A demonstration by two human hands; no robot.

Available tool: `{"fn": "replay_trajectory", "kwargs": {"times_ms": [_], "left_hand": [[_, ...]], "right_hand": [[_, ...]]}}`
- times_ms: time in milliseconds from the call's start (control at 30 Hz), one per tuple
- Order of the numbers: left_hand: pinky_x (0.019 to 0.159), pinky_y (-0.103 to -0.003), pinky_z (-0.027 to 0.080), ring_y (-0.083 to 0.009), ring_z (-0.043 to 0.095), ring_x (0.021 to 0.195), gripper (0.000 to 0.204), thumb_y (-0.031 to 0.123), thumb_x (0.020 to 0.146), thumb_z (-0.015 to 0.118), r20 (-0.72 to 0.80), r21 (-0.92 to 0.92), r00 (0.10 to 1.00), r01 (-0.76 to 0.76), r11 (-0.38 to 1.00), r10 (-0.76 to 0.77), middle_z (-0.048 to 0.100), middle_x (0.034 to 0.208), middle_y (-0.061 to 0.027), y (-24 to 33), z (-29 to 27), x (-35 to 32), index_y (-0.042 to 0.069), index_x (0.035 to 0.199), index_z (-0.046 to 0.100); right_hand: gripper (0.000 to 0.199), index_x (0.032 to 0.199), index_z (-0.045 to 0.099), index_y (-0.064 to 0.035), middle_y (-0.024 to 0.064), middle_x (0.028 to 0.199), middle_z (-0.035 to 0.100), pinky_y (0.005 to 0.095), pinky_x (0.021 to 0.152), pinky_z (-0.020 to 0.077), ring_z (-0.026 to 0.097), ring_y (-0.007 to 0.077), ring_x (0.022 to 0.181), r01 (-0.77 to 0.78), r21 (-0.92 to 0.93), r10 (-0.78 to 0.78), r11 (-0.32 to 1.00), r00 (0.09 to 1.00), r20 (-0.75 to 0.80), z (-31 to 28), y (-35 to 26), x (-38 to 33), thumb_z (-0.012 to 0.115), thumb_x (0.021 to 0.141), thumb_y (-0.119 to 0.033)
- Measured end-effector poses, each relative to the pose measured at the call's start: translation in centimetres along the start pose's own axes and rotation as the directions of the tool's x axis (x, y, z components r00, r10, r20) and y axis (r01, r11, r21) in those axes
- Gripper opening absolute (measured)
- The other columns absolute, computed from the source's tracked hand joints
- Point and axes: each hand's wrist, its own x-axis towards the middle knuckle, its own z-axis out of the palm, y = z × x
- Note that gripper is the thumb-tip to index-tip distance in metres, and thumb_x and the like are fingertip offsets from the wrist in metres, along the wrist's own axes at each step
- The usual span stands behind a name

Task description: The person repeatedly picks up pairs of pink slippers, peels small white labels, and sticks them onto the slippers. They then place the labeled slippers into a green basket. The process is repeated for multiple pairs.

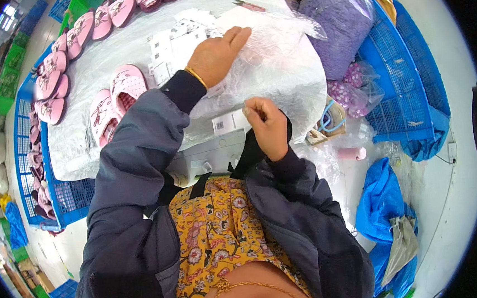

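Observation:
Between its thumb and fingers my right hand (267, 125) pinches a small white label (228, 123) with a printed square code, near the table's front edge. My left hand (221, 55) reaches across with its fingers stretched out, over clear plastic bags (272, 37); it seems to hold nothing. Beside its wrist lies a spread of similar white labels (163, 57). A pair of pink slippers (116, 100) rests on the table, left of my left forearm.
Plastic film covers the round table (76, 153). Small snips (249, 6) lie at its far side. Several pink slippers (75, 36) line the left edge, next to a blue crate (69, 199). Rightward are a bag of purple items (335, 21) and blue baskets (395, 80).

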Motion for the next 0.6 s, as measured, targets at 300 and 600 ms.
{"fn": "replay_trajectory", "kwargs": {"times_ms": [300, 600], "left_hand": [[0.084, -0.04, 0.052, -0.0323, 0.063, 0.094, 0.061, -0.001, 0.082, 0.058, -0.034, -0.147, 0.993, -0.12, 0.982, 0.116, 0.053, 0.136, -0.0122, 0.0, -0.2, -0.7, 0.008, 0.141, 0.044], [0.098, -0.038, 0.044, -0.0286, 0.057, 0.113, 0.049, -0.001, 0.073, 0.064, 0.044, -0.223, 0.98, -0.18, 0.958, 0.195, 0.053, 0.135, -0.0122, -0.2, -0.1, -4.4, 0.006, 0.122, 0.057]], "right_hand": [[0.012, 0.1, 0.066, 0.0002, 0.0064, 0.088, 0.068, 0.0258, 0.07, 0.0493, 0.06, 0.0107, 0.074, 0.073, 0.048, -0.066, 0.996, 0.988, -0.141, -0.9, 1.1, 5.9, 0.067, 0.089, -0.006], [0.012, 0.099, 0.067, -0.0016, 0.0073, 0.086, 0.065, 0.0265, 0.065, 0.0488, 0.06, 0.0129, 0.07, 0.161, -0.176, -0.189, 0.971, 0.97, -0.15, -2.5, 0.3, 4.0, 0.067, 0.088, -0.004]]}}
